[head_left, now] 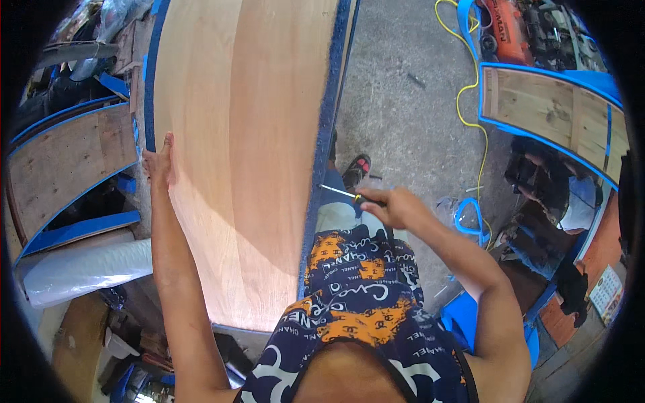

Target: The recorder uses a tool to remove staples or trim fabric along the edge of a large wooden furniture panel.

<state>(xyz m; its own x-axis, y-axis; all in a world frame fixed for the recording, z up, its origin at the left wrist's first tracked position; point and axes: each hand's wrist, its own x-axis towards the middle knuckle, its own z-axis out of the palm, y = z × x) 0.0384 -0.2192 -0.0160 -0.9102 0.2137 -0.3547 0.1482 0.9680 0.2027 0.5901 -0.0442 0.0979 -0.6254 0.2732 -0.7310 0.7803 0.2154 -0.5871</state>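
A long plywood panel (235, 134) stretches away in front of me, its long sides bordered with dark blue fuzzy edging (324, 121). My left hand (160, 163) grips the panel's left edge, thumb on the face and the other fingers mostly hidden. In my right hand (398, 207) is a screwdriver (339, 192) with a dark handle and a thin metal shaft. The shaft points left, and its tip meets the edging on the panel's right side. Whether the tip is pushed into the edging I cannot tell.
Blue-edged wooden panels stand at the left (74, 144) and right (544, 101). A yellow cord (463, 101) snakes over the concrete floor (396, 121). Near the left panel lies a plastic-wrapped roll (87, 272). An orange cylinder-shaped machine (507, 33) is at the far right.
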